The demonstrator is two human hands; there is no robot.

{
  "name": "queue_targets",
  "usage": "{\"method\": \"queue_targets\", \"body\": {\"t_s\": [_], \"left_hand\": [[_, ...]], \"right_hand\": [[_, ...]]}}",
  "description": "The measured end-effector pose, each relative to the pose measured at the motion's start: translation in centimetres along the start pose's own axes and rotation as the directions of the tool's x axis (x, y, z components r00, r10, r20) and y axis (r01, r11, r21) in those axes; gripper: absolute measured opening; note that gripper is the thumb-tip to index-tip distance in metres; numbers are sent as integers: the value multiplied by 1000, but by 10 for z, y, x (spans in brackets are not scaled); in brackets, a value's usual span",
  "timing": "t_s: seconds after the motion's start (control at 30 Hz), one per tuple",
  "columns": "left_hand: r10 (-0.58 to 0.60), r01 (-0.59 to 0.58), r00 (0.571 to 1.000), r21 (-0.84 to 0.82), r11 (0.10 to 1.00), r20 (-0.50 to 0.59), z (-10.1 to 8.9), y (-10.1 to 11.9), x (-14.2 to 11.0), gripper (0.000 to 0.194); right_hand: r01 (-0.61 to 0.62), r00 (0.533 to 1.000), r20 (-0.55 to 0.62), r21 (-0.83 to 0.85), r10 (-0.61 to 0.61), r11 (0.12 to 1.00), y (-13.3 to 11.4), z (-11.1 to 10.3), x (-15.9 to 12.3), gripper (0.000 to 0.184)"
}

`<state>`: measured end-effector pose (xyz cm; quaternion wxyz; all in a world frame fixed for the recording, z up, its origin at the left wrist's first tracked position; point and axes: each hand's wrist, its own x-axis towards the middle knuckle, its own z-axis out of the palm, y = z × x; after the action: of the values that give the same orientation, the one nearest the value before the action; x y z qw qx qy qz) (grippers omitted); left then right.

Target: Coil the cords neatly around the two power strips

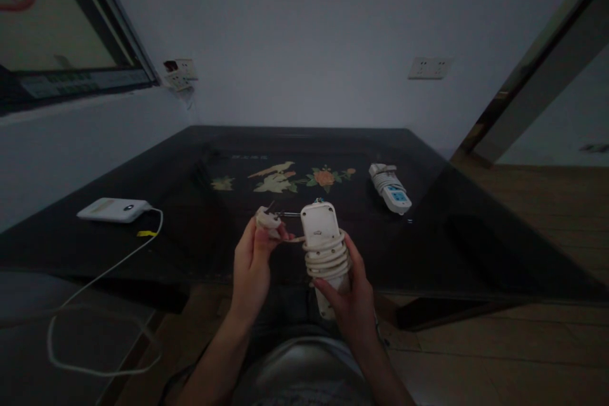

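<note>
My right hand [353, 295] is closed around a white power strip [320, 221], held upright with its back side facing me. Several turns of its white cord [328, 257] wrap the strip's middle. Between the fingers and thumb of my left hand [252, 260] is the white plug [268, 219], its metal prongs pointing away and up. A short stretch of cord runs from the plug to the wound strip. On the table to the right lies a second power strip [398, 198], its own cord wound round it and a blue label on its end.
A white power bank [114, 209] with a white cable [109, 266] lies at the left, near a yellow tag [146, 233]. The cable hangs over the front edge of the dark table [190, 171]. Wall sockets [429, 68] sit behind the table.
</note>
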<state>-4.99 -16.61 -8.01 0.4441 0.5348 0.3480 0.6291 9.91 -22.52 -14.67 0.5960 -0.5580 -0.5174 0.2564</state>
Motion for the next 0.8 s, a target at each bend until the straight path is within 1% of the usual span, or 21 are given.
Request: {"method": "queue_targets", "body": {"t_s": [0.07, 0.13, 0.2, 0.3, 0.37, 0.43, 0.5, 0.57, 0.63, 0.7, 0.8], "left_hand": [[25, -33, 998, 140, 990, 59, -3, 4, -2, 29], [24, -43, 995, 192, 980, 99, -3, 7, -2, 27], [18, -29, 996, 130, 991, 84, -2, 9, 0, 25], [10, -9, 1000, -16, 1000, 24, 2, 8, 4, 23], [8, -8, 1000, -67, 998, 0, 4, 6, 3, 21], [22, -22, 1000, -51, 998, 3, 4, 3, 1, 18], [76, -77, 997, 49, 996, 33, 2, 2, -2, 18], [166, -181, 982, 204, 962, 89, 0, 3, -3, 21], [221, -279, 954, 329, 902, 203, -2, 7, -1, 23], [190, -327, 920, 403, 855, 343, -3, 14, 3, 24], [68, -345, 860, 480, 806, 505, -3, 25, 10, 23]], "right_hand": [[-5, 1000, 3, -13, 5, 1000, 0, -1, 1, 78], [-2, 1000, -7, -26, 1, 1000, -1, -1, 1, 77], [9, 1000, -21, -27, -10, 1000, -1, -2, 1, 78], [23, 999, -38, -13, -24, 1000, -3, -1, 1, 79], [25, 999, -48, -11, -25, 1000, -4, -1, 1, 78], [18, 998, -52, -13, -18, 1000, -4, -2, 2, 78], [14, 999, -44, -17, -14, 1000, -5, -3, 3, 79], [12, 999, -32, -36, -13, 999, -4, -5, 4, 79], [17, 1000, -23, -64, -19, 998, -2, -8, 6, 79], [24, 1000, -13, -85, -25, 996, 0, -10, 7, 78], [35, 999, -6, -123, -36, 992, 3, -13, 9, 78]]}}
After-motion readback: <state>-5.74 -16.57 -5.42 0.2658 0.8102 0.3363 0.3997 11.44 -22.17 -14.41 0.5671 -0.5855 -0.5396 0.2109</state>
